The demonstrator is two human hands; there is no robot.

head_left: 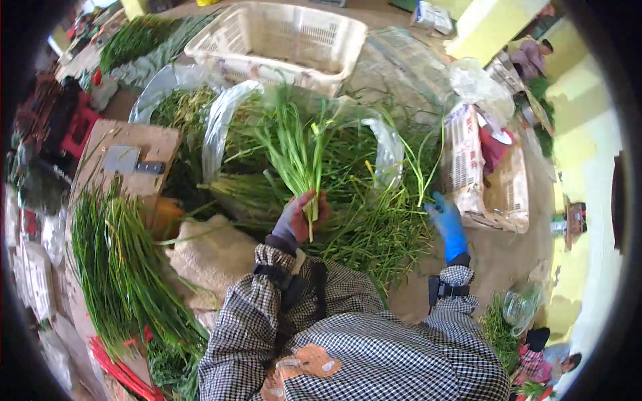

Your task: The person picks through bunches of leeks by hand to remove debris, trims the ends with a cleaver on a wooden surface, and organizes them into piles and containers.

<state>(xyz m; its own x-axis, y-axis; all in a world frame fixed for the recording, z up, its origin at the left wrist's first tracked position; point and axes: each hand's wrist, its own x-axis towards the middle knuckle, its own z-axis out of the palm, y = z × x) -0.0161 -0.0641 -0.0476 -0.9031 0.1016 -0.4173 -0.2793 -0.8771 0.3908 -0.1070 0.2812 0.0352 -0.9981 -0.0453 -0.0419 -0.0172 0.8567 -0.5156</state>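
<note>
My left hand (302,215), in a thin greyish-purple glove, is closed round the lower stalks of a bunch of green chives (294,147), pale cut ends downward. My right hand (445,217), gloved in blue, is out to the right with its fingers apart. A few loose chive strands (419,175) stand just left of its fingertips; whether they touch is hard to tell. Beneath and ahead of both hands spreads a large heap of loose chives (354,220), partly on clear plastic sheeting (224,127).
A white plastic crate (341,77) stands at the far side, another crate (465,160) at right. On the left, a cleaver (130,160) lies on a wooden board (100,140), near a long chive pile (127,260) and a beige sack (217,254). Other people (531,57) sit along the right.
</note>
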